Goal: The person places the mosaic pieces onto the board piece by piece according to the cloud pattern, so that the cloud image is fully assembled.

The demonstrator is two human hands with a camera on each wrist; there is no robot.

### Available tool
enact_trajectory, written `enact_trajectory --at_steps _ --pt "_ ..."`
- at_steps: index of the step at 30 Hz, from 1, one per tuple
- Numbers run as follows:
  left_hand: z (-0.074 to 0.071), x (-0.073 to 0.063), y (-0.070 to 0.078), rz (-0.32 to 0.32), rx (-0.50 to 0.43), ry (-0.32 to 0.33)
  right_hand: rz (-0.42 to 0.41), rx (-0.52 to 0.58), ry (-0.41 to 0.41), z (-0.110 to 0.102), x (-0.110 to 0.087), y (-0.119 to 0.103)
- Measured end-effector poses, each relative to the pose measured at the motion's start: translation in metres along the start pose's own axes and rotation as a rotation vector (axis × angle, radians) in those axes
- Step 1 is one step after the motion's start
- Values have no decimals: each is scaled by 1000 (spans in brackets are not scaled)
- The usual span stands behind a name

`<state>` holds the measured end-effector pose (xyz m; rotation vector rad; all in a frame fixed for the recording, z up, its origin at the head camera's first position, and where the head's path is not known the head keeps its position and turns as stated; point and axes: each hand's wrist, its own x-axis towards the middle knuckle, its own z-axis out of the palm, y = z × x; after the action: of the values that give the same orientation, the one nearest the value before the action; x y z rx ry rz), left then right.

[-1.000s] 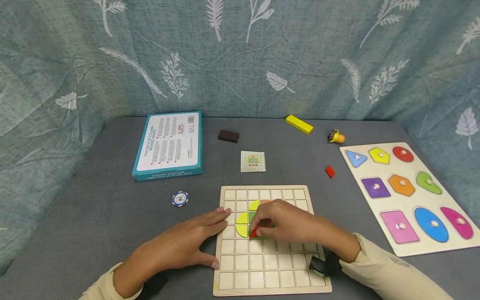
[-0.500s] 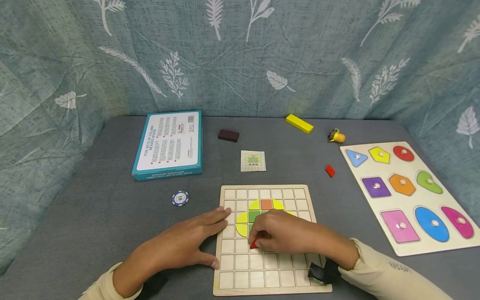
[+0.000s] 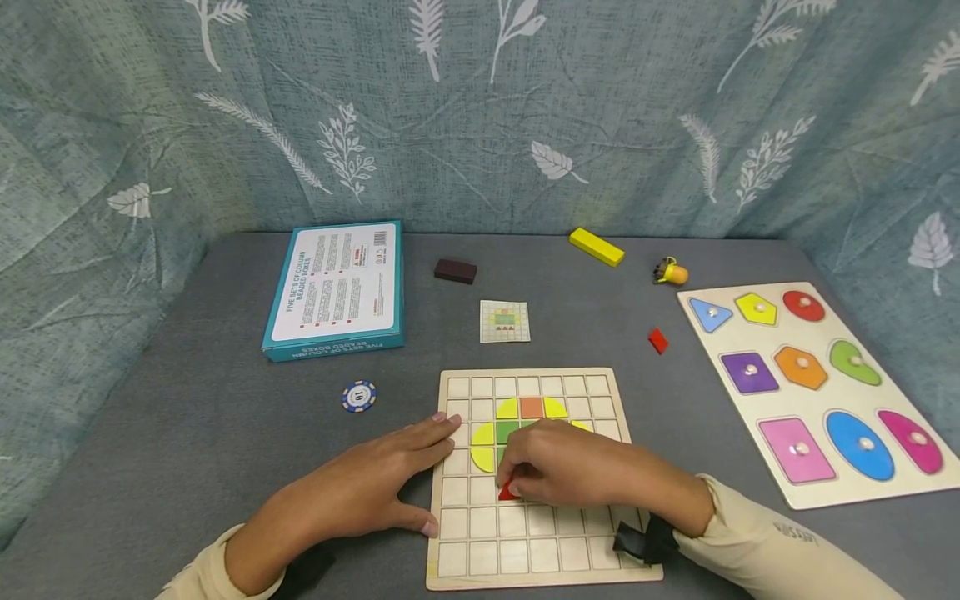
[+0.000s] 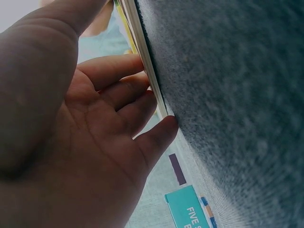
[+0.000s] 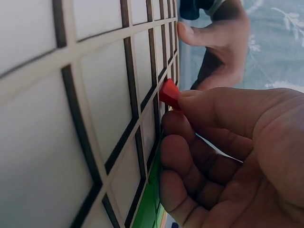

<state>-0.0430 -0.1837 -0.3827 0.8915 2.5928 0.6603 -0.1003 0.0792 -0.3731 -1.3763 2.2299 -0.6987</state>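
Observation:
A wooden grid board [image 3: 483, 524] lies on the table before me. My left hand [image 3: 367, 479] rests along its left edge, fingers stretched out and fingertips touching the rim. Between thumb and forefinger, my right hand [image 3: 562, 464] pinches a red triangular tile [image 3: 507, 491] at a square below the coloured ones. The right wrist view has the same red tile [image 5: 169, 92] tilted at the grid. Yellow rounded tiles [image 3: 483, 458], green square tiles [image 3: 507, 432] and an orange square tile [image 3: 532, 407] sit in the grid; the right hand hides some of them.
Behind the board lies a small pattern card [image 3: 505, 322]. Another red tile [image 3: 658, 341] is to the right, near a knobbed shape puzzle [image 3: 772, 417]. A poker chip [image 3: 359, 397], teal box [image 3: 337, 287], dark block [image 3: 455, 271], yellow block [image 3: 597, 247] and small yellow-orange object [image 3: 671, 271] lie around.
My right hand has moved the red triangular tile toward me, from beside the green tiles to the row below, uncovering the orange tile. The left hand has stayed in place.

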Motion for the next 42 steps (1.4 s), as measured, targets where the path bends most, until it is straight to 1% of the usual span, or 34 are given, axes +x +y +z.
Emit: enact_trajectory --at_steps 10,18,25,30,33,37,42 --pt "1 0 0 -4 -6 1 -5 -30 11 1 1 0" --pt "0 -1 -1 4 -2 7 -8 -79 8 2 1 -1" --pt "0 0 -1 6 4 10 -6 -58 -2 -1 -1 -2" --pt "0 0 0 -1 1 3 13 -36 49 -16 -8 0" --pt "0 0 0 -7 3 4 21 -55 88 -23 -11 4" --pt "1 0 -1 -2 -7 2 46 -68 141 -31 -16 15" --pt "2 0 -2 11 -10 6 87 -25 194 -38 -23 32"
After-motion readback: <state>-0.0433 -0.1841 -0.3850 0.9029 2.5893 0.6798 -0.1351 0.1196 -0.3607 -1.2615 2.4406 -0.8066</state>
